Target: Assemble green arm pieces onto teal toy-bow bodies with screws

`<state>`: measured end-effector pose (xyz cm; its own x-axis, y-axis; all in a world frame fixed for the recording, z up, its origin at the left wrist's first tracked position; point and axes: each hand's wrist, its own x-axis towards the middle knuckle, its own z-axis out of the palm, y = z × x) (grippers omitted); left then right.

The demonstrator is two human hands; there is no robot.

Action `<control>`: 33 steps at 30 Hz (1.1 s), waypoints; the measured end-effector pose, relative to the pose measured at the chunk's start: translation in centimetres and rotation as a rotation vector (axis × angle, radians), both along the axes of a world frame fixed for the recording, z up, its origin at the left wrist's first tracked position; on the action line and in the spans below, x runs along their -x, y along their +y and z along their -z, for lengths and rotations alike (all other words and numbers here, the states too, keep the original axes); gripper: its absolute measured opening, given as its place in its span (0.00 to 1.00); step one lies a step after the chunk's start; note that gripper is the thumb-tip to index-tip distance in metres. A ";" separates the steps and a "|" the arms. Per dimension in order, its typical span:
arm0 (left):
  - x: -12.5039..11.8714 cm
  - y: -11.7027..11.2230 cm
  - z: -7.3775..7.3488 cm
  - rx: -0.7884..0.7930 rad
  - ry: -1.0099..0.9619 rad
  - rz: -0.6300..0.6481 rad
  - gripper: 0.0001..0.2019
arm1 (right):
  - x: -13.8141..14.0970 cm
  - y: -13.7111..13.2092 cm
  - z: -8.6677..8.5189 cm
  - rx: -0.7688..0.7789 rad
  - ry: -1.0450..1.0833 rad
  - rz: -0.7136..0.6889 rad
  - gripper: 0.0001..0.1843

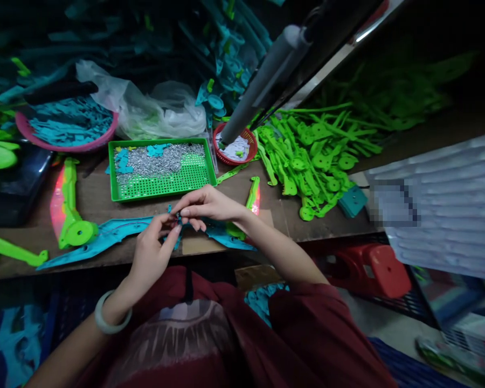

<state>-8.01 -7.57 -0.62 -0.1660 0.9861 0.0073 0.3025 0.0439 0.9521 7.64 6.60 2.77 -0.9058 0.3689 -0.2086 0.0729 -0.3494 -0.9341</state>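
Observation:
My left hand (pixel 153 245) and my right hand (pixel 210 206) meet over the near edge of the workbench, fingertips pinched together. Between them is a tiny dark piece, too small to name. Beneath the hands lies a long blue plastic toy part (pixel 117 233), shaped like bow limbs and reaching out to both sides. A bright green arm (pixel 69 207) with a round end and a pink-red panel stands at its left. A similar green arm (pixel 252 196) is at its right. Just beyond my hands sits a green perforated tray (pixel 173 186) with many small metal pieces and some blue parts.
A pink basin (pixel 99 144) of blue pieces stands back left, beside clear plastic bags (pixel 161 116). A red basket (pixel 253 153) holds white pieces near a grey tube (pixel 262 81). Green parts (pixel 319 156) pile up at right. Below the bench is a red stool (pixel 388 272).

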 end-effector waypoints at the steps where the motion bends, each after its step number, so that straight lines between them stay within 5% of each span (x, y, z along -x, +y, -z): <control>1: 0.0 0.1 0.0 0.004 0.000 0.008 0.09 | 0.0 0.1 0.2 0.004 0.011 -0.005 0.19; 7: -0.5 0.3 0.0 0.006 -0.007 -0.018 0.09 | -0.4 -0.2 0.6 0.058 0.017 -0.072 0.22; 13: -0.9 0.1 0.1 -0.002 -0.063 -0.034 0.13 | -0.4 -0.8 1.3 0.023 -0.123 0.088 0.15; 17: -0.3 -0.1 -0.1 -0.023 -0.095 -0.021 0.18 | 0.0 -0.9 0.9 0.043 -0.093 0.061 0.18; 33: 0.8 1.1 -0.5 0.068 -0.107 0.098 0.14 | 0.8 -0.2 0.9 -0.071 -0.023 0.029 0.16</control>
